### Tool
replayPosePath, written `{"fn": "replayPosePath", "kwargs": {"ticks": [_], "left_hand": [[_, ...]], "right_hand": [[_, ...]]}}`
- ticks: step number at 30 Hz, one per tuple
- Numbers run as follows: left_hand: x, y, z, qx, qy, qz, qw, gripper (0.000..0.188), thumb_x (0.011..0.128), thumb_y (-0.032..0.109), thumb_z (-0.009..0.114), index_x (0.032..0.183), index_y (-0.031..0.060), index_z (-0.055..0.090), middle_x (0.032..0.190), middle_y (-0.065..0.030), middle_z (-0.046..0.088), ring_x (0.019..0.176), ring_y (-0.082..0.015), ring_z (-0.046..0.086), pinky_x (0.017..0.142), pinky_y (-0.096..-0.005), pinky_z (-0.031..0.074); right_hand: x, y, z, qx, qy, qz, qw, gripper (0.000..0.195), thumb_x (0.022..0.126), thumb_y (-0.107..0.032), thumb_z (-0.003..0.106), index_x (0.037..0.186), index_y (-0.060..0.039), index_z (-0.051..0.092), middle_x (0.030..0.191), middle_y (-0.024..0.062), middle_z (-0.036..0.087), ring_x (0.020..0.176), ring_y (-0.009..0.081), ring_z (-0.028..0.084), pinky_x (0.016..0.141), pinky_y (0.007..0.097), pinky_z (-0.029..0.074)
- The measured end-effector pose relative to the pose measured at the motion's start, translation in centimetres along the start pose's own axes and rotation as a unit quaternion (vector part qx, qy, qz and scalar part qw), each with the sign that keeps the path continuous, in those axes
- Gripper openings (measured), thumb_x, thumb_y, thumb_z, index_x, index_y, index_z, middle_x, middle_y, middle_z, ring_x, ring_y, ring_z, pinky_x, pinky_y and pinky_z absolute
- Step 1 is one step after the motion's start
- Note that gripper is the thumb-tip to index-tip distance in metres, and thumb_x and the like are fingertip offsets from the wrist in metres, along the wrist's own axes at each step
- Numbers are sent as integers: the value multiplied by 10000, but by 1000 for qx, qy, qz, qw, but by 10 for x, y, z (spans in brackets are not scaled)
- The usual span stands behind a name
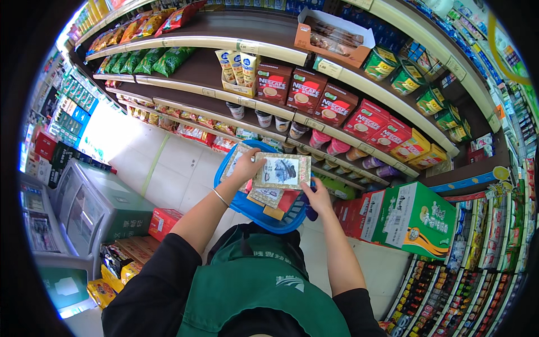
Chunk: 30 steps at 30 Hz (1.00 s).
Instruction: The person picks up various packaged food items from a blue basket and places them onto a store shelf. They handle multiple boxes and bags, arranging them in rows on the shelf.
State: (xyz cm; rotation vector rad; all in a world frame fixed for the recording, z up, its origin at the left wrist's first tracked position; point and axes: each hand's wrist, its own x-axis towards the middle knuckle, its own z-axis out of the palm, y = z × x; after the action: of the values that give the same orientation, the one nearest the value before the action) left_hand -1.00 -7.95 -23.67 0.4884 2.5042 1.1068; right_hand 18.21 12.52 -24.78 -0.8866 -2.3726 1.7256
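Note:
A flat tan patterned box with a dark picture [283, 170] is held above a blue plastic basket [273, 226]. My left hand [248, 166], a bangle on its wrist, grips the box's left end. At its lower right corner, my right hand [316, 194] holds the same box, and a dark purple thing [310, 210] hangs beside that hand. A similar patterned box [229, 162] stands at the basket's left, partly behind my left hand. Another patterned packet [267, 196] lies in the basket, near a red item [289, 200].
Store shelves ahead carry red Nescafe boxes [301, 90], green tubs [381, 63], an open carton of packets [334, 36] and cups [264, 119]. A large green carton [429, 221] stands right of the basket. At left are a grey chest freezer [122, 206] and a red box [162, 223].

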Motion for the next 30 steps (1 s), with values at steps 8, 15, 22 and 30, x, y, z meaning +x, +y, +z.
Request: {"fn": "replayPosePath", "kwargs": {"ticks": [8,15,22,30], "left_hand": [[-3,-44,18,0,-43,-4,999,628,818,287,702,1346,36,473,1305,-258,511,1186,-400,520,997,-423,432],[-6,53,10,-6,23,226,974,631,827,265,708,1339,-2,453,1356,-277,443,1254,-430,441,1027,-447,407],[-4,285,13,-138,-114,495,850,548,864,167,699,1334,13,464,1209,-184,577,1114,-295,583,915,-373,508],[79,548,-38,-3,286,655,700,258,866,180,585,1070,21,593,1104,-163,613,1061,-328,569,980,-447,416]], "right_hand": [[-11,23,41,-72,69,71,992,655,824,-448,697,1280,-8,534,1147,223,640,1068,284,621,890,346,477],[-21,6,-37,327,53,55,942,522,796,-64,641,1270,-24,427,1035,77,579,882,190,590,778,311,494],[-25,-185,-181,232,140,-200,942,256,891,14,536,1146,-6,550,1023,44,618,932,114,584,838,254,479],[9,-361,-429,-14,339,-370,865,182,894,1,518,1059,-23,591,945,39,629,827,112,591,751,251,489]]}}
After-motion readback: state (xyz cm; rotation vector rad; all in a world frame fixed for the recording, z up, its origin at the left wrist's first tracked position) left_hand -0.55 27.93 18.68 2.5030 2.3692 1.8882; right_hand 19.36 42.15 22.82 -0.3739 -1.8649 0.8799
